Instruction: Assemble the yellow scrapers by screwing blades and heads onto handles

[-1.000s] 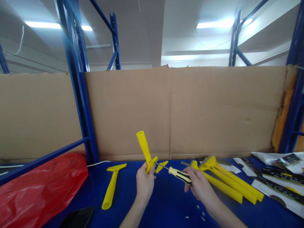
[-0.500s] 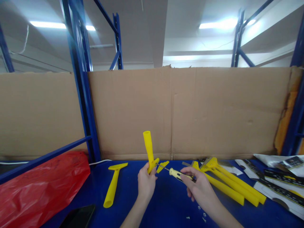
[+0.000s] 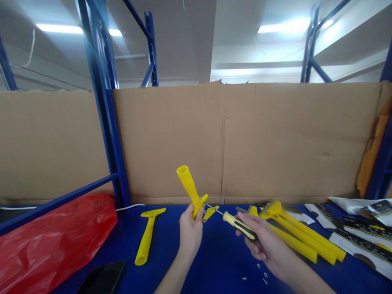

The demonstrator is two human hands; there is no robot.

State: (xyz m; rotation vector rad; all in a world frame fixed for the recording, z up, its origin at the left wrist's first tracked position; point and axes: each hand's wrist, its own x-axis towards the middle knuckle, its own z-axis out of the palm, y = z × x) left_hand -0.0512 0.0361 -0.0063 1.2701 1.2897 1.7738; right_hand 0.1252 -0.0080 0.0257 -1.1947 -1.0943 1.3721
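My left hand (image 3: 191,228) is closed round the head end of a yellow scraper (image 3: 188,183), its hollow handle tilted up and to the left. In my right hand (image 3: 260,241) is a screwdriver (image 3: 237,224) with a cream and black handle. The screwdriver's shaft points left, and its tip meets the scraper's head; whether it sits in a screw is too small to tell. Behind my left hand a flat yellow plate (image 3: 210,212) lies on the blue table (image 3: 217,261). Several small screws and nuts (image 3: 263,277) lie below my right hand.
Another yellow scraper (image 3: 147,237) lies to the left, near a black phone (image 3: 101,277) and a red plastic bag (image 3: 58,241). Several long-handled yellow scrapers (image 3: 303,237) and printed packages (image 3: 364,245) lie at the right. A cardboard wall (image 3: 171,143) and blue rack posts stand behind.
The scraper's handle has tipped further left in my left hand. My right hand has shifted slightly right and its grip on the screwdriver has turned, with the tip still at the scraper's head.
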